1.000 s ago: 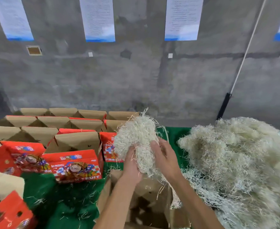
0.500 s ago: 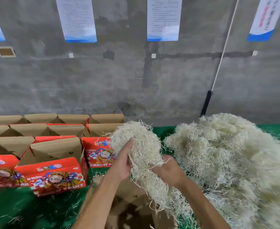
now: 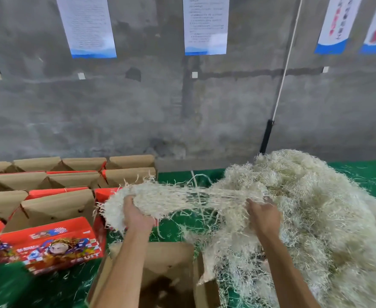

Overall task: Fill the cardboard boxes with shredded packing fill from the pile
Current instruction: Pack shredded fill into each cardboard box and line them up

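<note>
A clump of pale shredded fill is held above the green cloth, just past the far edge of an open brown box at the bottom centre. The left hand grips the clump from below, fingers curled into it. Thin strands stretch taut from the clump rightward to the pile, which covers the right side of the cloth. The right hand rests on the pile's left slope where the strands meet it; its fingers are bent into the fill, but whether they clamp any strands cannot be told. Loose fill hangs over the box's right flap. The box interior is in shadow.

To the left stand rows of boxes with raised brown flaps and red printed sides. Behind runs a grey wall bearing posters, with a white cord slanting down it.
</note>
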A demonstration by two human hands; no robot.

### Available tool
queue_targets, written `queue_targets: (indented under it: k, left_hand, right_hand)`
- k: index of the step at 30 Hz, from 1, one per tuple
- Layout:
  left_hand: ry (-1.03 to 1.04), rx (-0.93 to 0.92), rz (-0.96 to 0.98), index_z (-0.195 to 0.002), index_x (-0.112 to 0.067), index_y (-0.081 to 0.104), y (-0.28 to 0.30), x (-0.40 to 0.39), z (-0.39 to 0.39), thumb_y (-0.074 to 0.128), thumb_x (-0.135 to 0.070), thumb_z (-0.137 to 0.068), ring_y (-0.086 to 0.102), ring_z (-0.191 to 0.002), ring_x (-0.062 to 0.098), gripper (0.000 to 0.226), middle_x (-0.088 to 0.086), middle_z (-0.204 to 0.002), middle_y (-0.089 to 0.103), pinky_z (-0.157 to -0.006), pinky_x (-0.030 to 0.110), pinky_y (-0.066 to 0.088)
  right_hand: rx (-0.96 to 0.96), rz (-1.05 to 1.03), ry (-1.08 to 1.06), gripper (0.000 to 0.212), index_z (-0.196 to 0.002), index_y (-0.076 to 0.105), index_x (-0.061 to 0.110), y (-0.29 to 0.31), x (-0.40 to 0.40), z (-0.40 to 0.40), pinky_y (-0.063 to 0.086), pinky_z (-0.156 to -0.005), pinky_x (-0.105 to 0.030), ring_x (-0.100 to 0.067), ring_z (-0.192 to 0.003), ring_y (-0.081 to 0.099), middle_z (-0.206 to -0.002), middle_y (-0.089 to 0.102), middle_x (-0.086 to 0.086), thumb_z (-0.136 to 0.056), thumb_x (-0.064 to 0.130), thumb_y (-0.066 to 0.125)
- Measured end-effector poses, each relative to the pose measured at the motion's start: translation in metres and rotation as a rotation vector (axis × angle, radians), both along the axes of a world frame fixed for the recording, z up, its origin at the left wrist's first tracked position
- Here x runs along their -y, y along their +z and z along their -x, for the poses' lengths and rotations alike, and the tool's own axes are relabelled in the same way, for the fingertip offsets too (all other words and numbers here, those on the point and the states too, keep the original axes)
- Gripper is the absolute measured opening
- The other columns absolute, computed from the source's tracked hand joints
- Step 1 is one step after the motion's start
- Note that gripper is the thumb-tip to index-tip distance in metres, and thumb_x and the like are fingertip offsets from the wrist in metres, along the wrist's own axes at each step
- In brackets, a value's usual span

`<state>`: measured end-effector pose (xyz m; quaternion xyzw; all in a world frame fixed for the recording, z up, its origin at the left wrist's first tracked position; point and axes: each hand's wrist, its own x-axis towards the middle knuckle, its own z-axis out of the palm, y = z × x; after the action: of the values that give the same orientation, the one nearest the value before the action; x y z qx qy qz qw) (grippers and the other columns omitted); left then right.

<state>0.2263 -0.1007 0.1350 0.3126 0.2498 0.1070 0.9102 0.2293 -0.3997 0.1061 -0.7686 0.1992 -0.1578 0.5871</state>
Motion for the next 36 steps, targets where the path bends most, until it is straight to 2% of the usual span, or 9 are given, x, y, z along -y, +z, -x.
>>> queue_targets:
  k: [4,8,13,15,19,24,28,32,36]
  left_hand:
    - [-0.205,-0.037,-0.189,-0.111,-0.014,0.063,-0.014,0.037,0.003,0.058,-0.037,-0.093,0.066,-0.107,0.034,0.030,0.017,-0.116,0.069,-0.090,0.049,0.054]
    - [-0.384,-0.109,-0.218,-0.108,-0.009,0.064,-0.025,0.059,0.011,0.066,-0.038,-0.087,0.072,-0.095,0.035,0.036,0.017,-0.101,0.075,-0.092,0.053,0.054]
    - [-0.113,-0.274,-0.281,-0.149,-0.013,0.038,-0.042,-0.019,0.001,0.064,-0.042,-0.089,0.049,-0.132,0.036,0.071,0.017,-0.146,0.048,-0.108,0.052,0.041]
    - [-0.191,-0.304,-0.439,-0.153,-0.017,0.030,-0.049,0.008,0.013,0.062,-0.046,-0.093,0.036,-0.142,0.029,0.074,0.008,-0.157,0.036,-0.118,0.046,0.025]
    - [-0.406,-0.232,-0.571,-0.146,-0.023,0.041,-0.053,0.050,0.015,0.059,-0.044,-0.091,0.030,-0.144,0.023,0.062,0.001,-0.157,0.033,-0.117,0.046,0.021]
    - [-0.413,-0.256,-0.483,-0.125,-0.020,0.050,-0.041,0.052,0.009,0.065,-0.041,-0.083,0.045,-0.128,0.031,0.049,0.012,-0.143,0.046,-0.108,0.051,0.037]
    - [-0.707,-0.142,-0.744,-0.133,-0.041,0.048,-0.035,0.057,0.021,0.070,-0.067,-0.067,0.050,-0.118,0.013,0.074,-0.007,-0.150,0.038,-0.097,0.036,0.043]
    - [-1.056,-0.024,-0.935,-0.150,-0.056,0.019,-0.045,0.045,0.039,0.039,-0.101,-0.062,0.014,-0.140,-0.001,0.100,-0.022,-0.162,0.012,-0.116,0.039,0.013]
    - [-0.729,-0.303,-0.884,-0.154,-0.038,0.029,-0.072,0.020,0.045,0.044,-0.084,-0.080,0.026,-0.147,0.026,0.088,-0.003,-0.164,0.021,-0.117,0.049,0.022]
  right_hand:
    - [0.038,-0.061,0.083,0.040,-0.061,0.053,0.015,-0.003,-0.027,-0.003,0.037,-0.043,-0.021,-0.011,-0.034,0.036,-0.044,0.044,0.001,-0.095,0.032,0.064]
    - [0.000,-0.092,0.219,0.044,-0.059,0.051,0.016,-0.004,-0.051,0.000,0.039,-0.035,-0.018,-0.005,-0.034,0.039,-0.043,0.043,0.009,-0.098,0.036,0.057]
    - [0.111,-0.102,-0.191,0.046,-0.062,0.048,0.018,-0.012,0.036,-0.001,0.038,-0.050,-0.022,-0.013,-0.044,0.041,-0.053,0.046,-0.001,-0.102,0.040,0.053]
    - [0.099,-0.129,-0.173,0.040,-0.073,0.048,0.021,-0.012,0.019,-0.005,0.041,-0.054,-0.021,-0.014,-0.052,0.048,-0.063,0.051,-0.003,-0.099,0.052,0.052]
    - [0.098,-0.133,-0.094,0.066,-0.145,0.034,0.007,-0.009,-0.008,-0.007,0.038,-0.104,-0.033,-0.031,-0.131,0.046,-0.143,0.043,-0.014,-0.093,0.028,0.070]
    - [0.133,0.187,0.015,0.062,-0.145,0.040,0.016,-0.018,-0.019,0.016,0.047,-0.103,-0.035,-0.019,-0.125,0.051,-0.147,0.044,-0.006,-0.092,0.032,0.070]
    - [-0.028,-0.150,0.439,0.076,-0.148,0.036,0.027,-0.026,-0.078,0.029,0.047,-0.096,-0.033,-0.010,-0.120,0.052,-0.147,0.044,0.005,-0.090,0.072,0.051]
    - [-0.194,-0.493,0.477,0.082,-0.148,0.040,0.023,-0.035,-0.107,0.032,0.052,-0.096,-0.038,-0.015,-0.125,0.057,-0.153,0.041,-0.003,-0.085,0.072,0.057]
    - [-0.119,-0.319,0.362,0.094,-0.156,0.023,0.011,-0.052,-0.114,0.036,0.058,-0.090,-0.045,-0.030,-0.119,0.060,-0.141,0.052,-0.018,-0.087,0.057,0.068]
